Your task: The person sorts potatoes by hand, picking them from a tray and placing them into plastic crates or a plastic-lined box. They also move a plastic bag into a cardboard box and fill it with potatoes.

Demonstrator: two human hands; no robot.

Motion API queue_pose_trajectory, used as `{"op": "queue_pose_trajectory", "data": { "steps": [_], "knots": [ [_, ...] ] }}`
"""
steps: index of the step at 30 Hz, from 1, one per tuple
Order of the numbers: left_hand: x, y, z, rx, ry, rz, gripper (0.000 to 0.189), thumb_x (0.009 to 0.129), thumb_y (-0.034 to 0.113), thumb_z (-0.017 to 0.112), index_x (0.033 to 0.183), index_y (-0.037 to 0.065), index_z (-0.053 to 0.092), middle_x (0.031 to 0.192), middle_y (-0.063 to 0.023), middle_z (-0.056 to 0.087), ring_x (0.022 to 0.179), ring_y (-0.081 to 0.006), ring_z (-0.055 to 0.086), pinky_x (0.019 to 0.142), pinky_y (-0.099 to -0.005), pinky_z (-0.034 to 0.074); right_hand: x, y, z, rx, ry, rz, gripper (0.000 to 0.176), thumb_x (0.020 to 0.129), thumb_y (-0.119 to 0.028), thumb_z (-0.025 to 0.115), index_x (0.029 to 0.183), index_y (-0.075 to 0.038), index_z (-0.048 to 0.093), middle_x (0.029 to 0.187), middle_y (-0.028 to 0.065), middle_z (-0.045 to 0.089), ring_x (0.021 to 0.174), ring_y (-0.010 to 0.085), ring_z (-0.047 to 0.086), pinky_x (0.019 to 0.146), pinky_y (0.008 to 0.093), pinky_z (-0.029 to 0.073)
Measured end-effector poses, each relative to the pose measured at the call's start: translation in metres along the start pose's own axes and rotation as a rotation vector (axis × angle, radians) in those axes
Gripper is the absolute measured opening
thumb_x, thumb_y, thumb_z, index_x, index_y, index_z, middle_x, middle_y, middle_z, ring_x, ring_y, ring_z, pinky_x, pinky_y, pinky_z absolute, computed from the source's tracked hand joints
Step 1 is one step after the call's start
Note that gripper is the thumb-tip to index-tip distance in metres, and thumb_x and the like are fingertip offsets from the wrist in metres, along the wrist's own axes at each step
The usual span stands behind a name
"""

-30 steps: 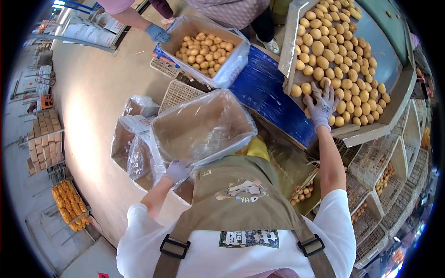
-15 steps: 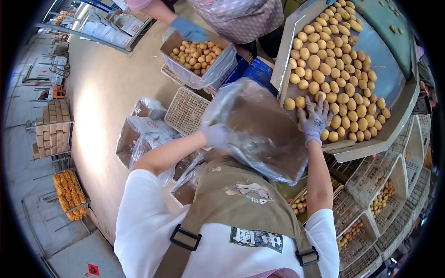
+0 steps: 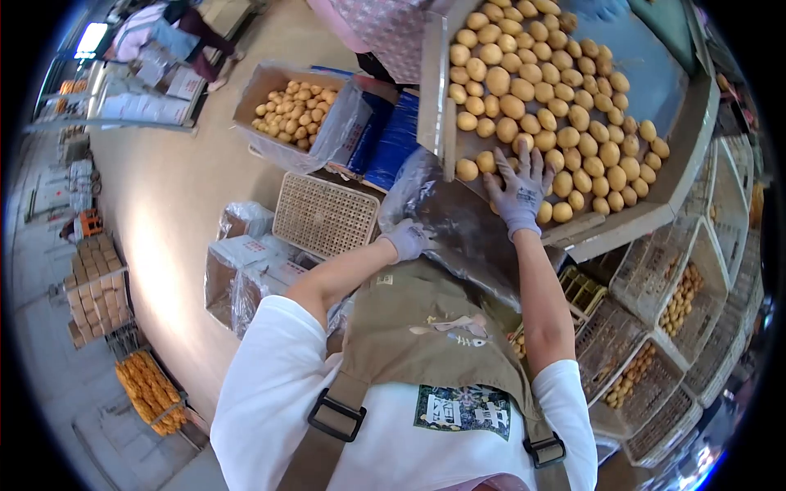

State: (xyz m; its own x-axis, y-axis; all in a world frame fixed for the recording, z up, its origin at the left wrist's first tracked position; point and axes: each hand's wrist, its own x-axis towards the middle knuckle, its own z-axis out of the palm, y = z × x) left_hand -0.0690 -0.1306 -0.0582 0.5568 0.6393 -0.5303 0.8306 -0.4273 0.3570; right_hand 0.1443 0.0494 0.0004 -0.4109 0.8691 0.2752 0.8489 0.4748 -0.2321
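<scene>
My left hand, in a pale glove, grips the near edge of a cardboard box lined with clear plastic, held under the open end of a sorting tray. My right hand, also gloved, lies flat with fingers spread on the yellow round fruits at the tray's lower edge, holding them back. The tray is tilted towards me and covered with several rows of fruit.
Another lined box full of fruit sits at the back left on a blue surface. A plastic crate and bagged empty boxes lie on the floor to my left. Crates with fruit stack at right. Other people stand at the top.
My left hand has lifted the lined box from the floor pile and carried it right, up under the tray's edge. My right hand stayed on the fruit.
</scene>
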Motion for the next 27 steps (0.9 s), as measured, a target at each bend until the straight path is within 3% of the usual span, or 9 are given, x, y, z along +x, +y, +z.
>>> {"op": "queue_pose_trajectory", "data": {
  "steps": [2, 3, 6, 8, 10, 14, 19, 23, 27],
  "knots": [
    [-0.002, 0.009, -0.03, -0.02, -0.055, 0.044, 0.054, 0.09, 0.029, 0.06, 0.143, 0.024, 0.053, 0.141, -0.0095, 0.054, 0.129, -0.0308, 0.052, 0.108, -0.0452, 0.04, 0.0, 0.002, 0.001, 0.034, 0.038, -0.02, 0.049, 0.08, -0.048, 0.071, 0.126, -0.034, 0.067, 0.152, 0.0054, 0.045, 0.138, 0.0354, 0.038, 0.116, 0.0606, 0.017],
    [0.012, 0.004, -0.023, -0.257, -0.117, 0.017, 0.074, 0.09, 0.051, 0.06, 0.153, 0.02, 0.037, 0.147, -0.0141, 0.047, 0.141, -0.0323, 0.038, 0.115, -0.0482, 0.03, 0.001, 0.003, 0.003, 0.039, 0.036, -0.019, 0.049, 0.08, -0.049, 0.071, 0.126, -0.035, 0.067, 0.151, 0.0057, 0.045, 0.138, 0.0359, 0.038, 0.116, 0.0609, 0.017],
    [0.063, 0.012, -0.026, -1.569, 0.101, -0.072, 0.091, 0.089, 0.07, 0.052, 0.157, 0.018, 0.023, 0.151, -0.0147, 0.042, 0.144, -0.0341, 0.03, 0.116, -0.0544, 0.025, 0.001, 0.005, 0.002, -0.008, -0.013, -0.004, 0.05, 0.082, -0.051, 0.067, 0.13, -0.036, 0.065, 0.152, 0.0086, 0.044, 0.138, 0.0352, 0.039, 0.116, 0.0601, 0.017],
    [0.076, 0.024, -0.074, -2.302, 0.096, -0.456, 0.093, 0.089, 0.079, 0.043, 0.157, 0.02, 0.019, 0.151, -0.0116, 0.04, 0.14, -0.0336, 0.035, 0.113, -0.0574, 0.028, 0.003, 0.001, -0.005, -0.006, -0.038, 0.027, 0.049, 0.082, -0.049, 0.068, 0.13, -0.037, 0.064, 0.152, 0.01, 0.043, 0.138, 0.0368, 0.039, 0.117, 0.0594, 0.017],
    [0.093, 0.024, -0.084, -2.59, 0.141, -0.3, 0.093, 0.084, 0.084, 0.041, 0.155, 0.025, 0.023, 0.158, -0.0095, 0.029, 0.142, -0.0319, 0.032, 0.113, -0.0595, 0.027, 0.001, 0.0, -0.016, 0.043, -0.096, -0.006, 0.049, 0.082, -0.04, 0.071, 0.13, -0.035, 0.064, 0.151, 0.0112, 0.044, 0.137, 0.0391, 0.037, 0.116, 0.0575, 0.019],
    [0.091, 0.035, -0.112, -2.815, 0.129, -0.038, 0.094, 0.086, 0.084, 0.032, 0.153, 0.019, 0.029, 0.154, -0.0094, 0.037, 0.142, -0.032, 0.034, 0.113, -0.0609, 0.029, -0.031, -0.004, -0.075, 0.411, -0.264, 0.046, 0.044, 0.083, -0.025, 0.07, 0.125, -0.014, 0.065, 0.128, 0.0125, 0.061, 0.125, 0.0344, 0.053, 0.113, 0.052, 0.03],
    [0.108, 0.025, -0.104, -3.126, -0.114, 0.317, 0.096, 0.085, 0.082, 0.031, 0.156, 0.018, 0.026, 0.163, -0.0088, 0.025, 0.149, -0.0336, 0.024, 0.117, -0.064, 0.02, -0.061, -0.007, -0.092, 0.135, -0.224, 0.066, 0.035, 0.081, -0.022, 0.067, 0.114, -0.009, 0.067, 0.117, 0.0124, 0.065, 0.116, 0.0313, 0.058, 0.108, 0.0518, 0.036],
    [0.106, 0.027, -0.121, -2.896, -0.072, 0.367, 0.098, 0.084, 0.084, 0.03, 0.158, 0.02, 0.021, 0.164, -0.0077, 0.021, 0.15, -0.0337, 0.022, 0.113, -0.0665, 0.025, -0.053, 0.005, -0.092, 0.132, -0.224, 0.217, 0.037, 0.084, -0.024, 0.066, 0.119, -0.01, 0.065, 0.126, 0.014, 0.061, 0.118, 0.0324, 0.056, 0.109, 0.0514, 0.035],
    [0.109, 0.028, -0.115, -2.861, -0.005, 0.157, 0.1, 0.083, 0.086, 0.032, 0.158, 0.021, 0.021, 0.164, -0.0078, 0.022, 0.149, -0.0332, 0.024, 0.112, -0.0657, 0.028, -0.044, -0.002, -0.092, 0.009, -0.205, 0.214, 0.045, 0.083, -0.027, 0.066, 0.126, -0.012, 0.063, 0.13, 0.0163, 0.058, 0.12, 0.0343, 0.055, 0.111, 0.0501, 0.034]
  ]
}}
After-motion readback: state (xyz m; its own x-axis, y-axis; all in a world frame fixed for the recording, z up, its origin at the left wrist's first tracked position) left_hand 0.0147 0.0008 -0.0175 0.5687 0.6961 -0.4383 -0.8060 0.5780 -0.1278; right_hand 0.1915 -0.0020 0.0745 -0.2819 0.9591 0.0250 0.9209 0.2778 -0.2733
